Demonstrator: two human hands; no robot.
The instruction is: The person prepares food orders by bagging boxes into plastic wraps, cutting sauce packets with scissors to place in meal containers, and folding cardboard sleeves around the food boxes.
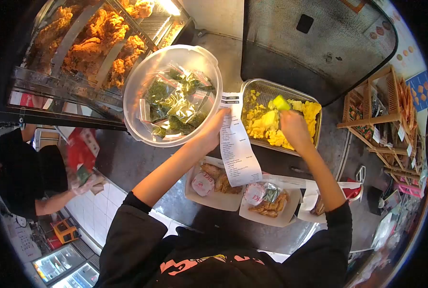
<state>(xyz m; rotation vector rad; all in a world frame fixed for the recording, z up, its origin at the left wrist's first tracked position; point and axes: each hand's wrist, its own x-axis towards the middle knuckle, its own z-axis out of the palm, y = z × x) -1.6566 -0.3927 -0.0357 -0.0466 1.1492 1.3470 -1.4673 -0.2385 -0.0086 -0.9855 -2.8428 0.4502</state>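
My left hand (216,128) pinches a long printed receipt (238,144), which hangs down over the counter. Over a metal wire basket (314,139) filled with yellow scrambled egg (276,134), my right hand (294,126) is closed on a bright yellow-green utensil (281,102). Its exact shape is partly hidden by the fingers. Below the hands, one paper tray (209,202) holds chicken and a round wrapped packet (203,184). Another paper tray (271,222) holds chicken pieces, a wrapped packet and a small dark packet. A third tray (310,213) lies partly behind my right forearm.
A clear plastic tub (132,103) of small seaweed-like bags stands beside my left hand. Fried chicken (96,41) fills a heated case at upper left. Black mesh (319,38) rises behind the basket; a wooden rack (381,115) stands right. A co-worker's gloved hand (87,183) holds packaging.
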